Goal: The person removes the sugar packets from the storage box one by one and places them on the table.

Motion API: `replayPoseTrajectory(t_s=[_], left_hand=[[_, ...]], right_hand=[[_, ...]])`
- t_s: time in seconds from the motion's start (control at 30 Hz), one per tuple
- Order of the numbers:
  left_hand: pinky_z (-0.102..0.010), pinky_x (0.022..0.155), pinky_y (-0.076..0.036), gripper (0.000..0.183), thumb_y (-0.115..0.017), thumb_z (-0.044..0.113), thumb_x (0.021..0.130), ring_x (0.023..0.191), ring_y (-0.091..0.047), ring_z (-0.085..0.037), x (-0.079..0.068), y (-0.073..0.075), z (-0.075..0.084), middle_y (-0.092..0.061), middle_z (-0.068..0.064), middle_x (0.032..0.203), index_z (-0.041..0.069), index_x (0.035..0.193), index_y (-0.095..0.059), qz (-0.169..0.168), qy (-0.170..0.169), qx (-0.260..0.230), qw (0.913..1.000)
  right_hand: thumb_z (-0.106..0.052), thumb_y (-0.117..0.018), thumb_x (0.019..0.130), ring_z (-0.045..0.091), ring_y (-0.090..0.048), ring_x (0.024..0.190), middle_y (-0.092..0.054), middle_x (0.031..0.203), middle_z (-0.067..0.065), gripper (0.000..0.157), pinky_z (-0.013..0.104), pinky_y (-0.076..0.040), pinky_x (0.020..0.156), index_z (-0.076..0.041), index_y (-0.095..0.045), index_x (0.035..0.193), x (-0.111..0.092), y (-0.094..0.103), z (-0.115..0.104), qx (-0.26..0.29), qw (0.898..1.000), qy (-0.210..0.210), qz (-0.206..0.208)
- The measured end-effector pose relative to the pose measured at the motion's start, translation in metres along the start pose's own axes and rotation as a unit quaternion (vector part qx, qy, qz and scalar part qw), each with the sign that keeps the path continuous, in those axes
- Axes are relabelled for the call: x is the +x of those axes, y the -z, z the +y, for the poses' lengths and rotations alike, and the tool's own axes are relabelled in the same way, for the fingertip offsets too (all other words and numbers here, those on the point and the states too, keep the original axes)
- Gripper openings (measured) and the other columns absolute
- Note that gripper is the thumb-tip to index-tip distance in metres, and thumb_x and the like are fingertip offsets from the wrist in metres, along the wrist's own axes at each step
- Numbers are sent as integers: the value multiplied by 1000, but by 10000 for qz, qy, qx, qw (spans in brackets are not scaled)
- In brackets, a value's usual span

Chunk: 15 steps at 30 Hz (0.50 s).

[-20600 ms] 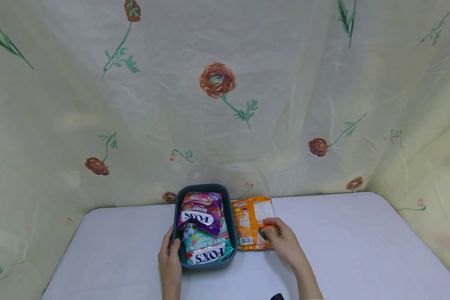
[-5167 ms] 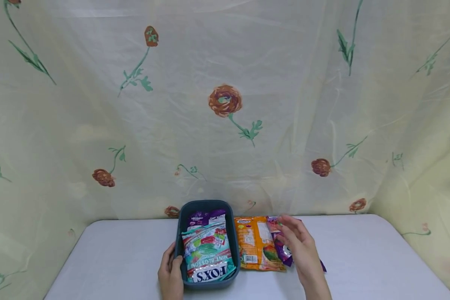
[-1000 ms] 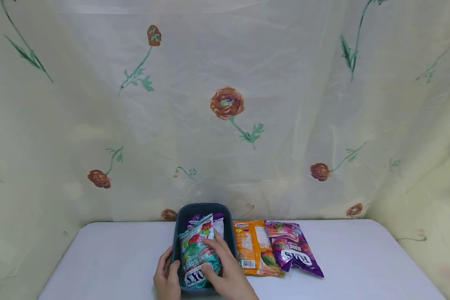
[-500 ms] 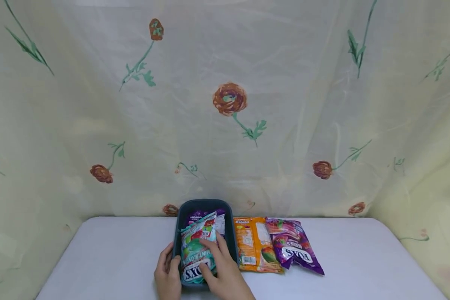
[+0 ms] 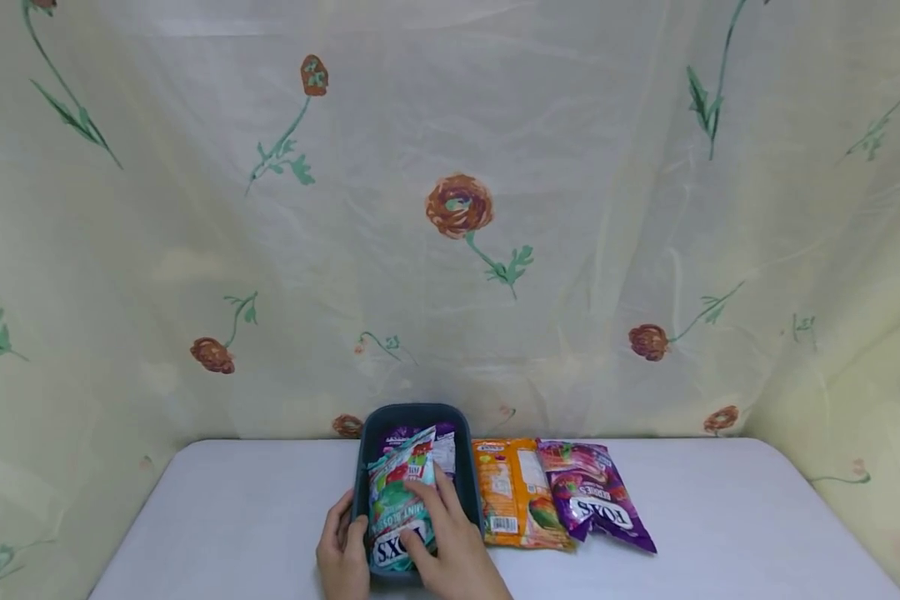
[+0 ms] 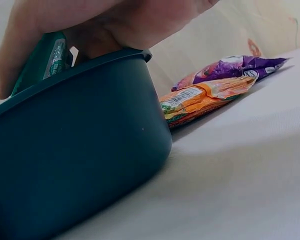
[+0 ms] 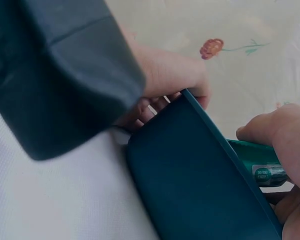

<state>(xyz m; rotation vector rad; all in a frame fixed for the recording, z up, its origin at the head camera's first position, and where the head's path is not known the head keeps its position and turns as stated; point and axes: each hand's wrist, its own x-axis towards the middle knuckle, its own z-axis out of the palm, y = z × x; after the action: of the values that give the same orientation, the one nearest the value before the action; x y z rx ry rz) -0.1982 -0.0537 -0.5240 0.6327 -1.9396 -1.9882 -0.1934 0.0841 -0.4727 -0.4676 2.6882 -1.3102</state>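
A dark teal plastic bin (image 5: pixel 416 412) stands on the white table. My left hand (image 5: pixel 343 550) grips its left wall, thumb over the rim. Inside, my right hand (image 5: pixel 457 542) holds a green mint-blossom candy bag (image 5: pixel 390 504), thumb on its near part and fingers over its right edge. That bag lies slanted and bunched. Behind it in the bin shows part of a purple and silver bag (image 5: pixel 442 454). The right wrist view shows the green bag's end (image 7: pixel 260 162) between thumb and fingers, just above the bin's rim.
Right of the bin lies an orange candy bag (image 5: pixel 498 492), with a purple berries candy bag (image 5: pixel 588 487) partly against its right side. A flower-patterned curtain (image 5: pixel 570 333) hangs behind the table (image 5: pixel 255 517). A dark camera body (image 7: pixel 65 75) fills the right wrist view's upper left.
The berries bag, earliest on top in the bin, now lies right of the orange bag. My right hand has left it and taken the green bag, which now slants. Little moves in the last second.
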Motion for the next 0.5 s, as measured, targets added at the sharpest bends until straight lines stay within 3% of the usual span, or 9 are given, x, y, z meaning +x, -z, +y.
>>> replayPoseTrajectory(t_s=[0.2, 0.4, 0.5], left_hand=[[-31, 92, -49, 41, -47, 11, 90, 121, -53, -32, 1, -2, -2, -57, -21, 129, 4, 131, -53, -35, -47, 17, 10000], [-40, 94, -48, 41, -45, 9, 90, 120, -54, -33, -1, -2, 0, -57, -23, 128, 3, 130, -53, 60, -128, 100, 9998], [-39, 92, -49, 41, -45, 7, 89, 118, -55, -33, -3, -3, 1, -58, -23, 127, 2, 128, -54, 177, -147, 94, 9997]], right_hand=[[-30, -56, 93, 43, -50, 117, -17, 157, 15, 49, 64, -45, 87, -32, -38, 138, 0, 0, 2, 89, 9999, -51, 44], [-26, -57, 91, 38, -47, 122, -27, 154, 12, 42, 61, -45, 92, -30, -47, 132, 0, -5, 3, 180, 9982, -29, 576], [-24, -58, 90, 36, -47, 124, -32, 152, 10, 39, 59, -44, 95, -30, -52, 128, 0, -7, 3, 256, 9961, -31, 844]])
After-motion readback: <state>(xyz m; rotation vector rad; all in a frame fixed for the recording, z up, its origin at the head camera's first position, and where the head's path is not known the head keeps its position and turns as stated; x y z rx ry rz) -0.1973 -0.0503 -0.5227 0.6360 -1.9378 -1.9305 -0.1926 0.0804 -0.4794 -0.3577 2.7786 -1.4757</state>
